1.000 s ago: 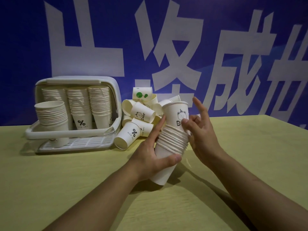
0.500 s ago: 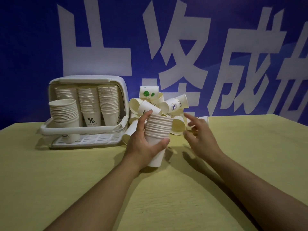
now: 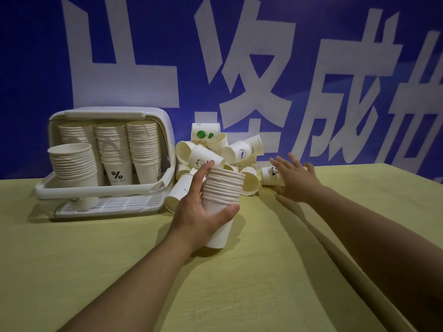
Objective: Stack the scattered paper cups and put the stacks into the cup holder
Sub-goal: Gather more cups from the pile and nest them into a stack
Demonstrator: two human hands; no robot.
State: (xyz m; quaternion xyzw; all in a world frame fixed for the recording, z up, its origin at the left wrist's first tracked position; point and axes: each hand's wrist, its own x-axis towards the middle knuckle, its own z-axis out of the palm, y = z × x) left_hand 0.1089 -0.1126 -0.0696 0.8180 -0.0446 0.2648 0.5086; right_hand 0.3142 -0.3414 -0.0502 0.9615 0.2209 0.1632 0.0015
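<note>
My left hand (image 3: 199, 209) grips a stack of white paper cups (image 3: 221, 200), upright, its base on or just above the yellow table. My right hand (image 3: 296, 179) is stretched forward with fingers spread, reaching over a lone cup with a panda print (image 3: 269, 176) lying on the table; it holds nothing. Behind the stack lies a pile of loose cups (image 3: 215, 152), most on their sides. The white cup holder (image 3: 107, 116) stands at the left with its lid up, holding three tall stacks at the back and a shorter stack (image 3: 72, 164) at the front left.
A blue banner with large white characters (image 3: 239, 68) forms the backdrop right behind the pile. The holder's slatted tray (image 3: 124, 203) juts forward onto the yellow table (image 3: 72, 259), which spreads wide toward me and to the right.
The cup with the bear print was pushed down into the stack. My left hand lowered the stack toward the table. My right hand let go and reached forward and right toward the lone cup.
</note>
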